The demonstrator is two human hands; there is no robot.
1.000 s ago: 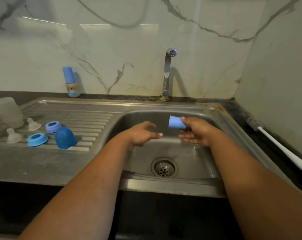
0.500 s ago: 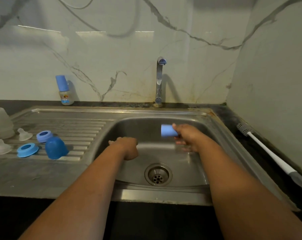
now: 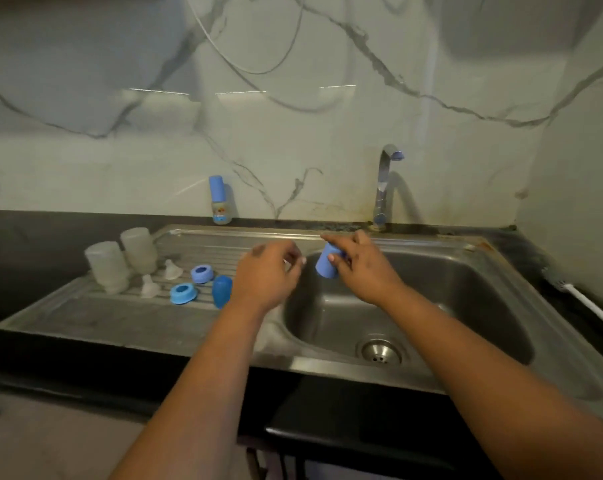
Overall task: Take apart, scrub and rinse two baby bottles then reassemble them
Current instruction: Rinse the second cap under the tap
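The right hand (image 3: 366, 268) pinches a small blue cap (image 3: 327, 265) by its sides, over the left edge of the sink (image 3: 466, 292). The cap looks light, hard and maybe wet, so holding its sides works best. The left hand (image 3: 265, 275) is loosely curled and holds nothing. A moment ago both hands were lower, over the bowl; now they are nearer the rack (image 3: 203, 244) with the other parts.

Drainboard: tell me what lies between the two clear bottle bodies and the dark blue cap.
In the head view, between the two clear bottle bodies and the dark blue cap lie two clear nipples and two blue collar rings on the ribbed drainboard.
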